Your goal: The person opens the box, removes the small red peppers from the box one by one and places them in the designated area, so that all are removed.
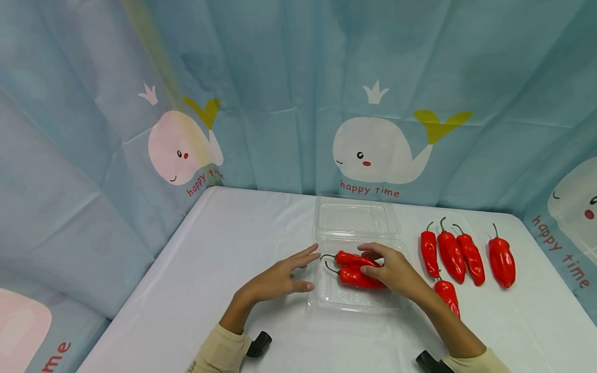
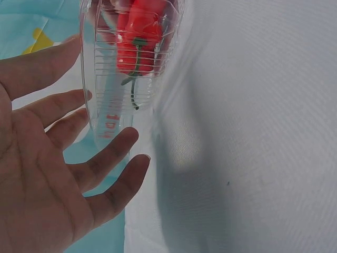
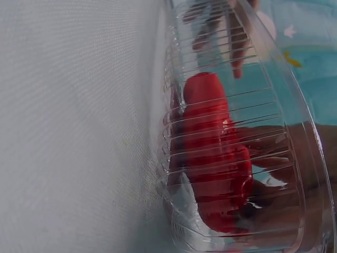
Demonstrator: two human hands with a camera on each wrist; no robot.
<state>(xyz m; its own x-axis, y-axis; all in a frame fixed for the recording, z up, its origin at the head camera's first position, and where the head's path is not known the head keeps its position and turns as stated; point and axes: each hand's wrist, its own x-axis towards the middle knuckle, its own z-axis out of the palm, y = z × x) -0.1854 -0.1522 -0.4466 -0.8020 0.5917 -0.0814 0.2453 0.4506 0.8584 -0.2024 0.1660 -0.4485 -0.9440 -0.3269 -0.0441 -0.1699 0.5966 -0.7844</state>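
Note:
A clear plastic clamshell box (image 1: 336,299) lies open on the white table. Inside its base are two red chili peppers, an upper one (image 1: 349,258) and a lower one (image 1: 353,278), green stems pointing left. My right hand (image 1: 394,269) reaches in from the right and pinches the upper pepper between thumb and fingers. Through the ribbed wall in the right wrist view, a pepper (image 3: 205,121) shows beside those fingers. At the box's left edge, my left hand (image 1: 280,280) is held with spread fingers and holds nothing; its fingertips come close to the rim in the left wrist view.
The box's lid (image 1: 356,218) is folded back toward the rear. To the right lie several more red peppers, among them one near the right forearm (image 1: 446,296) and one farther right (image 1: 501,261). A blue curtain with whales (image 1: 298,103) hangs behind the table.

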